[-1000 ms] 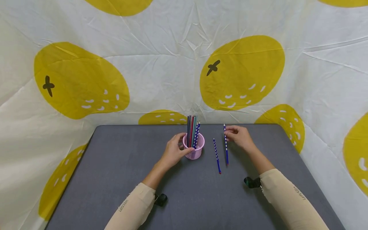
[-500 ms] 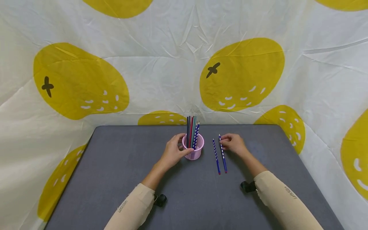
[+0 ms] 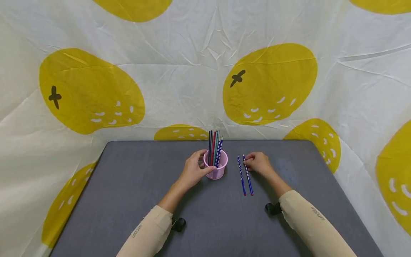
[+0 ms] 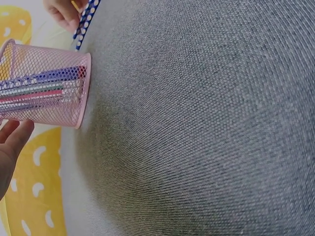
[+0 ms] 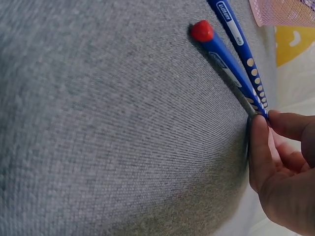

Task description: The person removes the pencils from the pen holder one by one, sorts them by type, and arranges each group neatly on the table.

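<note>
My left hand [image 3: 193, 168] grips the pink mesh pencil cup [image 3: 216, 174] at its rim, thumb in front and fingers behind. The cup stands upright and holds several dark, red, green and blue dotted pencils [image 3: 214, 148]. To the right of it, my right hand [image 3: 259, 164] pinches a blue pencil [image 3: 248, 179] with white dots near its pointed far end. In the right wrist view its red-capped end [image 5: 203, 30] lies against the cloth. A matching blue pencil [image 3: 242, 177] lies just to its left, nearly parallel.
A dark grey cloth-covered table [image 3: 135, 200] spreads under everything. Behind it hangs a white curtain [image 3: 183, 92] printed with yellow fruit shapes. Black wrist cameras [image 3: 272, 209] sit below both sleeves.
My right hand has moved left and nearer with the pinched pencil, bringing it down beside the other one. The left hand stays at the cup.
</note>
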`<state>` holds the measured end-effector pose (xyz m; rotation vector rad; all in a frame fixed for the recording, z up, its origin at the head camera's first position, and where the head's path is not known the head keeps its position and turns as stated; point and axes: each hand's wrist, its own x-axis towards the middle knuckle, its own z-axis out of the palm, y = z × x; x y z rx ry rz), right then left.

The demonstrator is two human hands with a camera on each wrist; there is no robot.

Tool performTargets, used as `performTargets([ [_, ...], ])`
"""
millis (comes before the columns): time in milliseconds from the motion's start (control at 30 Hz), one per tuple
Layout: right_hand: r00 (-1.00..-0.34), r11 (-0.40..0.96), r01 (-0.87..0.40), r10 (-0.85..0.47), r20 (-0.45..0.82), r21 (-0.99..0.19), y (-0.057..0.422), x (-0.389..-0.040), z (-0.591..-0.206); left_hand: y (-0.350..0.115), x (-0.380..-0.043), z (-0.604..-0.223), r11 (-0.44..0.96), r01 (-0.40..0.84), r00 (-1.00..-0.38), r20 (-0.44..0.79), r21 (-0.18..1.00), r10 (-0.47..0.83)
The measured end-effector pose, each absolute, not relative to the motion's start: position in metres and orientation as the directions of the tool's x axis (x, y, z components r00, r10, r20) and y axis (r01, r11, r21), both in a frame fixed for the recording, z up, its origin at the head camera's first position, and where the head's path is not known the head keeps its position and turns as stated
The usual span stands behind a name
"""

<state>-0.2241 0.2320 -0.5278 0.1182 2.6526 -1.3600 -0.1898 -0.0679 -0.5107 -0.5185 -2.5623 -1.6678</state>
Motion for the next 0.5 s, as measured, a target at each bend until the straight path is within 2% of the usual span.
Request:
performTargets([
  [500,-0.997,0.712,0.061,0.013,-0.074,-0.699,0.2271,-0.2226,-0.5319,-0.0679,-0.1901,-0.5108,0.373,0.294,-0.945,0.208,0.880,0.254],
])
